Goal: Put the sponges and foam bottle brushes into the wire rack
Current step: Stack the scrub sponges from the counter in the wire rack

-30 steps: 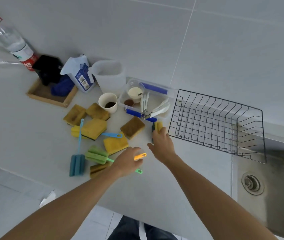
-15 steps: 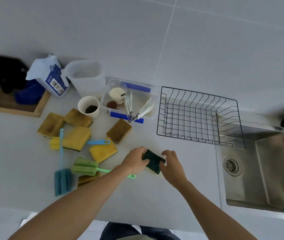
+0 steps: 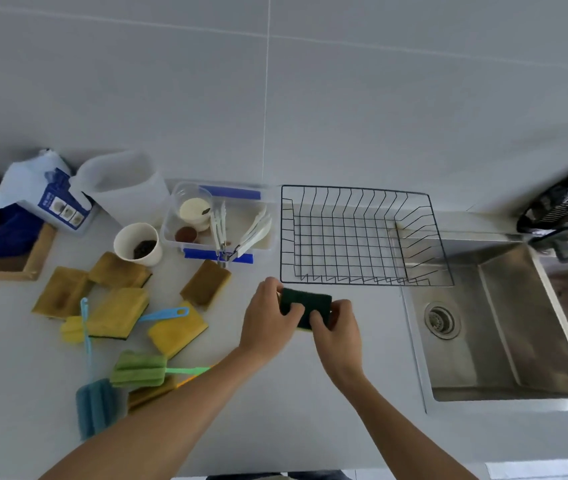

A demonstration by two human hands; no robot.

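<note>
A dark green-topped sponge is held between both hands just in front of the black wire rack, which holds nothing. My left hand grips its left end and my right hand its right end. Several yellow sponges lie to the left, among them one near the tub and one mid-counter. A blue foam brush, a green foam brush and a yellow foam brush lie among them.
A clear plastic tub with white utensils, a paper cup, a translucent jug and a blue-and-white packet stand behind the sponges. A wooden tray is far left. The steel sink lies right of the rack.
My right hand picked the sponge up from beside the tub and turned it green side up. My left hand let go of the brush handles and joined it on the sponge, nearer the rack.
</note>
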